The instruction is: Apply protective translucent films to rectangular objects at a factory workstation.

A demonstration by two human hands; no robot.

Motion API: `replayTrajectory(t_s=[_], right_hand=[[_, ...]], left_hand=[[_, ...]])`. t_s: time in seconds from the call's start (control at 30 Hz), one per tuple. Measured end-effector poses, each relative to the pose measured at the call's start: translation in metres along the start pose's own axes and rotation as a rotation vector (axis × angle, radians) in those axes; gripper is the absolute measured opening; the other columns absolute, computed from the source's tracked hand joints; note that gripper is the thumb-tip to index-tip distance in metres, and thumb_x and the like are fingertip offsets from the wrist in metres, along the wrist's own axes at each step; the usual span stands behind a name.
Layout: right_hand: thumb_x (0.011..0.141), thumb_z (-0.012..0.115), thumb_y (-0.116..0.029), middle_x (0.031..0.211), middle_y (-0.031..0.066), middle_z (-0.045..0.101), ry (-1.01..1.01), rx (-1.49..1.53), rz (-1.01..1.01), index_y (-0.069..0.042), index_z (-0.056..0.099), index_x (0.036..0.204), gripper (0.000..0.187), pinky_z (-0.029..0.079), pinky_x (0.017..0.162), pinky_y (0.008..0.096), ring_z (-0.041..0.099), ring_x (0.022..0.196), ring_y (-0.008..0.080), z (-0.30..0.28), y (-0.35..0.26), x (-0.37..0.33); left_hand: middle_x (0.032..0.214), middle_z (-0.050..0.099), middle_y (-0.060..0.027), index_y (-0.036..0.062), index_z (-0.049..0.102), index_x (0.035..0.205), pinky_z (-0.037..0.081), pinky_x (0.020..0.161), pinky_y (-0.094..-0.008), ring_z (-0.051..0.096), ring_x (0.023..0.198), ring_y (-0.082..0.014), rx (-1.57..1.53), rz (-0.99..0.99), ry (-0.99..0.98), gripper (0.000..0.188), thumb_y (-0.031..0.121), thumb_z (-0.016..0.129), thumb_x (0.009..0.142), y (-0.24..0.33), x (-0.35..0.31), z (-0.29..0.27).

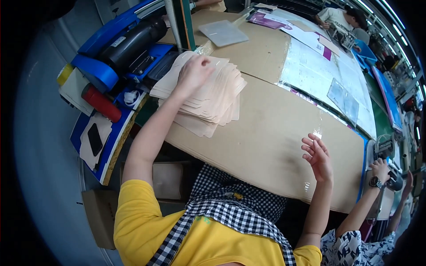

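My left hand [194, 75] is over a fanned, uneven stack of thin beige sheets [213, 99] on the left part of the cardboard-covered table. Its fingers are curled in, and whatever they may hold is hidden. The sheets look like flat cut pieces with shaped edges, overlapping in layers. To the right, my right hand [317, 157] hovers above the brown cardboard [262, 133], apart from the stack. Its fingers are loosely bent and spread, with nothing in them.
Left of the table stands a blue machine [100, 66] with a black cylinder. Near it are a red bottle [101, 103] and a phone [94, 139]. A translucent plate [222, 33] lies beyond the stack. A co-worker's watch-wearing hand [379, 170] is at the right.
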State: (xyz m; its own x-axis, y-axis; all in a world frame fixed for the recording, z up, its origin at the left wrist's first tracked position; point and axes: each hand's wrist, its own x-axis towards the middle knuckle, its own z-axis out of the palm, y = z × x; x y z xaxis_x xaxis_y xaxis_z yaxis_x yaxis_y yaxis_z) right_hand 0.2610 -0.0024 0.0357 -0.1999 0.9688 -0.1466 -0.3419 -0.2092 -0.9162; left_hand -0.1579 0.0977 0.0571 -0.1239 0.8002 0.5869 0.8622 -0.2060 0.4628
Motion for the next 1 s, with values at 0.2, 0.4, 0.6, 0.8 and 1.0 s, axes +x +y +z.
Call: replayTrajectory(t_s=[0.2,0.4,0.6,0.8,1.0], right_hand=[[0.098,0.052,-0.019,0.107,0.0129,0.065,-0.114,-0.032,0.136,0.0,0.055,0.121,0.03,0.054,0.078,0.0265,0.065,0.093,0.0176,0.034,0.019,-0.008],[0.1,0.042,-0.043,0.128,0.0201,0.053,-0.208,0.171,0.173,0.004,0.043,0.134,0.058,0.045,0.099,0.036,0.054,0.117,0.0253,0.056,0.044,-0.003],[0.099,0.046,-0.04,0.13,0.0222,0.051,0.306,-0.181,0.248,0.003,0.037,0.14,0.06,0.043,0.099,0.0344,0.054,0.116,0.025,0.043,0.029,-0.035],[0.093,0.06,-0.02,0.102,0.0174,0.063,0.314,-0.58,0.1,0.001,0.04,0.138,0.054,0.05,0.081,0.0269,0.062,0.092,0.018,-0.008,0.028,-0.066],[0.089,0.064,-0.014,0.075,0.0091,0.065,0.36,-0.957,0.196,0.001,0.055,0.124,0.039,0.05,0.064,0.0245,0.063,0.073,0.0133,-0.017,-0.017,-0.049]], left_hand=[[0.084,0.062,-0.0065,0.0008,0.063,0.093,0.045,0.069,-0.0264,0.054,0.073,-0.0164,0.003,-0.092,-0.24,0.012,0.011,0.061,0.086,-0.022,-0.034,-0.012],[0.096,0.062,-0.0055,-0.0021,0.062,0.104,0.043,0.072,-0.0221,0.054,0.08,-0.0124,-0.682,-0.21,-0.586,0.021,0.014,0.055,0.093,0.093,-0.058,-0.007],[0.126,0.053,-0.017,0.0006,0.054,0.124,0.039,0.103,-0.0347,0.05,0.118,-0.0265,-0.321,0.335,-0.546,0.038,0.026,0.049,0.097,0.125,-0.128,0.072],[0.138,0.047,-0.0134,0.002,0.05,0.131,0.025,0.114,-0.0383,0.037,0.134,-0.0274,-0.248,0.504,-0.614,0.039,0.023,0.044,0.098,0.123,-0.14,0.107],[0.144,0.041,-0.0114,0.0032,0.049,0.133,0.02,0.118,-0.0405,0.032,0.138,-0.0254,-0.337,0.632,-0.794,0.038,0.016,0.042,0.098,0.112,-0.112,0.107]])
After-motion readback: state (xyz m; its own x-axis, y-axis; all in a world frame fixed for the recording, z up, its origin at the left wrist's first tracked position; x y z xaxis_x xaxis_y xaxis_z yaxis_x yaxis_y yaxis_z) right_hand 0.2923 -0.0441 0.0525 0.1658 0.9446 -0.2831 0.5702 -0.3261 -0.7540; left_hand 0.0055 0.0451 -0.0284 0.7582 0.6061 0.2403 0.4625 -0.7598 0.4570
